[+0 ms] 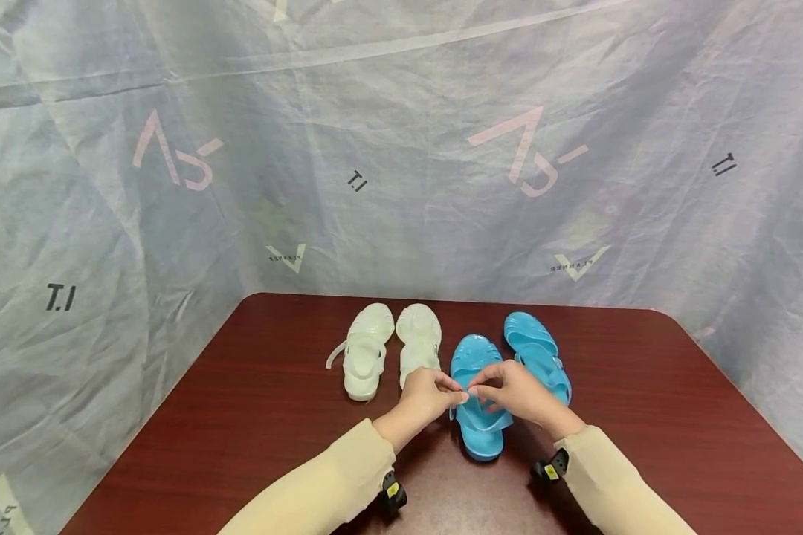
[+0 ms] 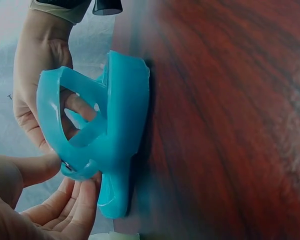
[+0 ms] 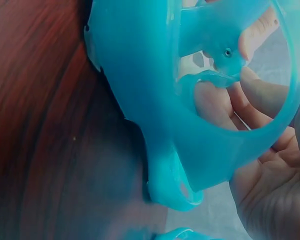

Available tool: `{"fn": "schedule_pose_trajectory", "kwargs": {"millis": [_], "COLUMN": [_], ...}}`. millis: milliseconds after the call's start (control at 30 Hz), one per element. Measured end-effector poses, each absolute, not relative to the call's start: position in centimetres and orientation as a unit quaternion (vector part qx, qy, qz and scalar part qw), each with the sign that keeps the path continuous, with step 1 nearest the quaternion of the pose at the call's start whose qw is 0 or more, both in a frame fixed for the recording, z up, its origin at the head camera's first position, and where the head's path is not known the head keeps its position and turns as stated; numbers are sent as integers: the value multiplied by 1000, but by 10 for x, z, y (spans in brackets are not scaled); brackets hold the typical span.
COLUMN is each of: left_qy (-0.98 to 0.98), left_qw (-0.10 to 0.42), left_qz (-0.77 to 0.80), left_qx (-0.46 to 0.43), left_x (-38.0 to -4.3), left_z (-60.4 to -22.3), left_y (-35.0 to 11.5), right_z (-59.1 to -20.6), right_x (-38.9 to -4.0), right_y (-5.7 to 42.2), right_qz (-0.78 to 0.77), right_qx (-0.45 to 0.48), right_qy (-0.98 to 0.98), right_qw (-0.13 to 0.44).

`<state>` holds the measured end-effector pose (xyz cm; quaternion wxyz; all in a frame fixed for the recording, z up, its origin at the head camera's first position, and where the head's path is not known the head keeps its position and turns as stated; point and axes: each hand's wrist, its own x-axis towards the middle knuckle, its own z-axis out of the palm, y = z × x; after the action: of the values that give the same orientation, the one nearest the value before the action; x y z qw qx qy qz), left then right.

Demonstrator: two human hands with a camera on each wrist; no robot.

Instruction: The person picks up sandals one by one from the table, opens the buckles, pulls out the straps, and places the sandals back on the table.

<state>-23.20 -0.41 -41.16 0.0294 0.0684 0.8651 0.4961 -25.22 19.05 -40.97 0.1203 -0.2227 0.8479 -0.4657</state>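
A blue jelly sandal (image 1: 473, 353) lies sole down on the table, its toe pointing away from me. My left hand (image 1: 428, 392) pinches its ankle strap at the left side, near a small metal buckle (image 2: 66, 165). From the other side, my right hand (image 1: 518, 390) reaches over the sandal, thumb and forefinger pinching the strap (image 3: 217, 77) close to the left fingertips. Through the sandal's openings, the right wrist view shows a small metal rivet (image 3: 228, 52) beside the left fingers. The exact grip on the strap end is partly hidden by the fingers.
Another blue sandal (image 1: 531, 342) lies just right of the right hand. Two white sandals stand to the left: one (image 1: 373, 321) has its strap sticking out, the other (image 1: 419, 325) is partly behind my left hand. A printed grey cloth (image 1: 401, 148) hangs behind the dark red table (image 1: 261, 416).
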Motion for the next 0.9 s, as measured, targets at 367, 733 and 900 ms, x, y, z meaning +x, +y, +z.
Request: {"fn": "schedule_pose_trajectory", "kwargs": {"millis": [367, 733, 900], "left_qy": [866, 865, 855], "left_qw": [20, 18, 24], "left_qz": [495, 498, 514], "left_qx": [65, 63, 56], "left_x": [-232, -229, -230], "left_z": [-417, -417, -416], "left_y": [-4, -3, -4], "right_z": [-414, -418, -417], "right_x": [-244, -238, -239], "right_y": [191, 190, 191], "right_qz": [-440, -400, -407], "right_qx": [-231, -237, -237], "right_qy": [863, 883, 880], "right_qw": [92, 62, 70]}}
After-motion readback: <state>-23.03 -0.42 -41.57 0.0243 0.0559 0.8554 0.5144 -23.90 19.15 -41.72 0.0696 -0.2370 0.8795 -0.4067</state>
